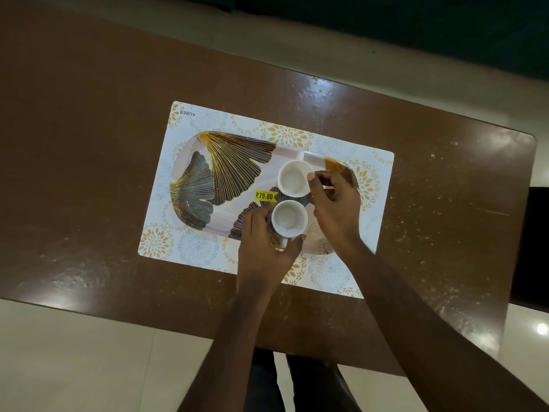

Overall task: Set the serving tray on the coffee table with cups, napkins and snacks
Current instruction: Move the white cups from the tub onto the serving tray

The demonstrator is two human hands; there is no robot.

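A rectangular serving tray (225, 171) printed with dark and gold leaves lies on a white floral placemat (190, 245) on the brown coffee table (89, 114). Two empty white cups stand on the tray's right half. My left hand (263, 248) curls round the near cup (289, 218), thumb at its near side. My right hand (335, 203) pinches the rim of the far cup (294, 178) on its right side. A yellow price sticker (265, 195) sits on the tray beside the cups. The tray's right end is partly hidden by my right hand.
The table's near edge runs across the lower view, with pale floor tiles (74, 352) below it and my legs (297, 382) at the bottom. A dark object (534, 248) stands off the table's right end. A dark area lies beyond the far edge.
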